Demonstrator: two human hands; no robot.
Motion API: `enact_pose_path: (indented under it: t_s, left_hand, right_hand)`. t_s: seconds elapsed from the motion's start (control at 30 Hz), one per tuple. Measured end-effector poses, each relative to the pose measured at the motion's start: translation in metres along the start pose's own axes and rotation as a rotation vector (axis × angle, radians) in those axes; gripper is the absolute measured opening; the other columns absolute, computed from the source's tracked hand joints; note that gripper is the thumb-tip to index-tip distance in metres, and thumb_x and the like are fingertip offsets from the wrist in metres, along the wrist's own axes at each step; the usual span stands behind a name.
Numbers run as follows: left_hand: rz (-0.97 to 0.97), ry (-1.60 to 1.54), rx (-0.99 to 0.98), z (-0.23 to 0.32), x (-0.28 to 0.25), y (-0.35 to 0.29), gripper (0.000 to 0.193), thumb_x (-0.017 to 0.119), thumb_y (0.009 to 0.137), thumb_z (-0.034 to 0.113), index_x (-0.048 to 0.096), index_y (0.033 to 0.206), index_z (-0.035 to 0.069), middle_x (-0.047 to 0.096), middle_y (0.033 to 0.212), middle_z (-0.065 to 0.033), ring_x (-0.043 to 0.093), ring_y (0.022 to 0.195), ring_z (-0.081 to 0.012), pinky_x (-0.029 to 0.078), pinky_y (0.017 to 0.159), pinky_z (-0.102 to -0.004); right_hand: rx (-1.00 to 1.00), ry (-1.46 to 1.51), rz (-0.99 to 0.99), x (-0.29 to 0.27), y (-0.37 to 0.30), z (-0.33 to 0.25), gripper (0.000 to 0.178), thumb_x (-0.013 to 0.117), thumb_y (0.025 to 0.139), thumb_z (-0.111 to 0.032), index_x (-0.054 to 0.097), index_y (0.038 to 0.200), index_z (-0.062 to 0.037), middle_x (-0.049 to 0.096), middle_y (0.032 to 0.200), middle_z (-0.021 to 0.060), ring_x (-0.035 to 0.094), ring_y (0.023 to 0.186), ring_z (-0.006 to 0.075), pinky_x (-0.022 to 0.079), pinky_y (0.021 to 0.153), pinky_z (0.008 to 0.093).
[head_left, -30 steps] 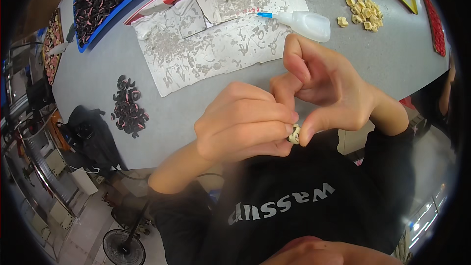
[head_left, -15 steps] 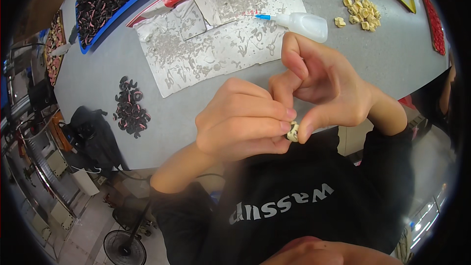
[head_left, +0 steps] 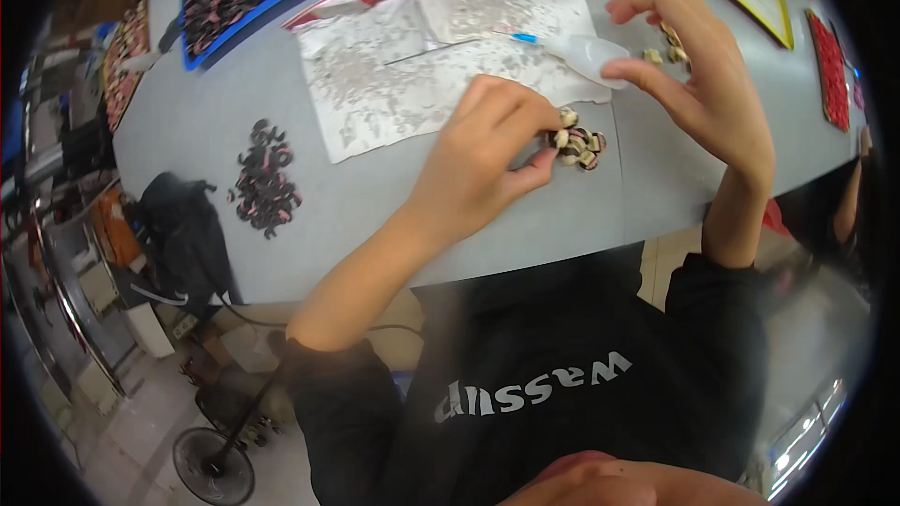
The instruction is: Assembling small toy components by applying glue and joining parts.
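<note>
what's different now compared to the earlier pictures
The left hand moved forward to a small pile of cream-and-dark pieces; the right hand let go of the small piece both had held and swung forward and right, open near the bottle. The bottle and black-and-pink pile stayed put.

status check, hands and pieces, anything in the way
Left hand at the cream-and-black pieces, grip unclear. Right hand open near bottle, partly hiding cream pieces. Nothing visible between left hand and cream-and-black pieces.
</note>
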State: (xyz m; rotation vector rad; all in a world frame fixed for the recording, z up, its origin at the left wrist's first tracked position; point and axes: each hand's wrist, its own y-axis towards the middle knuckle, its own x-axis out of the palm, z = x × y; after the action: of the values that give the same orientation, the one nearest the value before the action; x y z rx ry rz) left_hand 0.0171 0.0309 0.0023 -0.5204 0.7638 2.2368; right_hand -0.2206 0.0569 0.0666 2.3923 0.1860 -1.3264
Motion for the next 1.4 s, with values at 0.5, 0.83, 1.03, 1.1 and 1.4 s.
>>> enact_pose_path:
  t_s: [0.5, 0.83, 1.03, 1.1, 1.4]
  left_hand:
    - [0.338, 0.593, -0.873, -0.009, -0.146, -0.063, 0.016, 0.070, 0.077, 0.011, 0.067, 0.090, 0.002, 0.063, 0.090, -0.0135, 0.062, 0.083, -0.0268, 0.049, 0.076, -0.0344]
    - [0.350, 0.576, -0.800, -0.026, -0.146, -0.050, 0.009, 0.066, 0.073, 0.001, 0.064, 0.081, -0.001, 0.064, 0.081, -0.0120, 0.064, 0.072, -0.0211, 0.050, 0.069, -0.0315]
    - [0.638, 0.203, -0.521, -0.020, -0.132, -0.044, 0.011, 0.065, 0.078, -0.003, 0.061, 0.088, -0.003, 0.061, 0.087, -0.0075, 0.063, 0.079, -0.0144, 0.053, 0.072, -0.0266]
    - [0.707, 0.013, -0.401, -0.003, -0.123, -0.036, 0.009, 0.066, 0.081, -0.005, 0.062, 0.090, -0.004, 0.060, 0.093, -0.0060, 0.061, 0.084, -0.0125, 0.052, 0.073, -0.0247]
    - [0.636, -0.326, -0.096, 0.022, -0.044, 0.006, 0.013, 0.062, 0.088, -0.002, 0.065, 0.100, -0.001, 0.064, 0.106, -0.0113, 0.061, 0.091, -0.0134, 0.048, 0.078, -0.0236]
  right_hand:
    - [0.202, 0.181, -0.040, 0.012, 0.001, 0.005, 0.030, 0.071, 0.073, -0.003, 0.052, 0.096, 0.0005, 0.063, 0.092, 0.0152, 0.058, 0.079, 0.0281, 0.046, 0.068, 0.0334]
    - [0.201, 0.423, 0.196, 0.018, 0.006, 0.018, 0.030, 0.073, 0.078, -0.009, 0.054, 0.100, -0.0012, 0.064, 0.095, 0.0077, 0.061, 0.087, 0.0171, 0.047, 0.075, 0.0274]
    - [0.205, 0.813, 0.280, 0.019, 0.009, 0.027, 0.035, 0.069, 0.086, -0.014, 0.049, 0.110, 0.0011, 0.059, 0.105, 0.0096, 0.062, 0.096, 0.0159, 0.050, 0.080, 0.0256]
    - [0.251, 1.064, 0.314, 0.018, 0.010, 0.024, 0.036, 0.066, 0.088, -0.014, 0.047, 0.115, -0.0002, 0.059, 0.108, 0.0126, 0.063, 0.102, 0.0212, 0.053, 0.084, 0.0303]
    - [0.332, 1.747, 0.409, 0.030, -0.001, 0.025, 0.036, 0.057, 0.094, -0.025, 0.046, 0.122, -0.0054, 0.048, 0.134, 0.0125, 0.047, 0.093, 0.0100, 0.041, 0.080, 0.0212]
